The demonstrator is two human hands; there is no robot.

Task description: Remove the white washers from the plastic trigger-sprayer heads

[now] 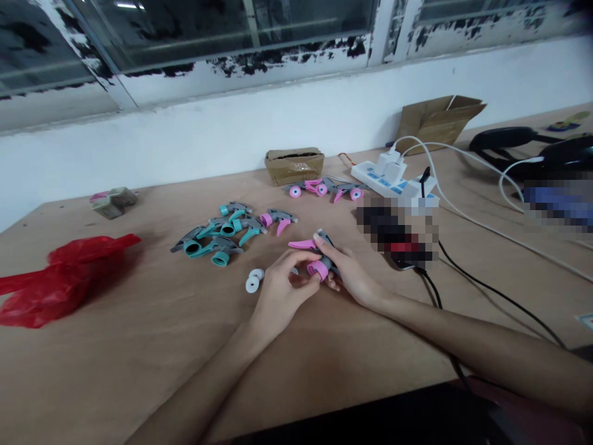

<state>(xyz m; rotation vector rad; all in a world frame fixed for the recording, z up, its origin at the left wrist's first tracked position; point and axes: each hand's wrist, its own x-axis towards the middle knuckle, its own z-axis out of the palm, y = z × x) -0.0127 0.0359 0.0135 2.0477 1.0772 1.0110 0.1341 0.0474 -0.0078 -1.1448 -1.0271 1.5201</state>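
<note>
A grey and pink trigger spray head [317,268] is gripped in my right hand [347,272], its pink collar turned down toward me and its pink trigger pointing left. My left hand [287,284] is closed at that collar, thumb and fingers bent together; a sliver of a white disc shows near its fingers, but what it pinches is partly hidden. White ring washers [252,283] lie on the table just left of my left hand. Beyond them is a pile of grey and teal spray heads [222,232], with one pink spray head [279,218] at its right edge.
Pink spray heads [324,188] with white discs in their collars lie before a small cardboard box [294,165]. A power strip [370,176] with chargers and cables occupies the right. A red plastic bag [60,278] lies left; a bigger carton [430,123] stands by the wall.
</note>
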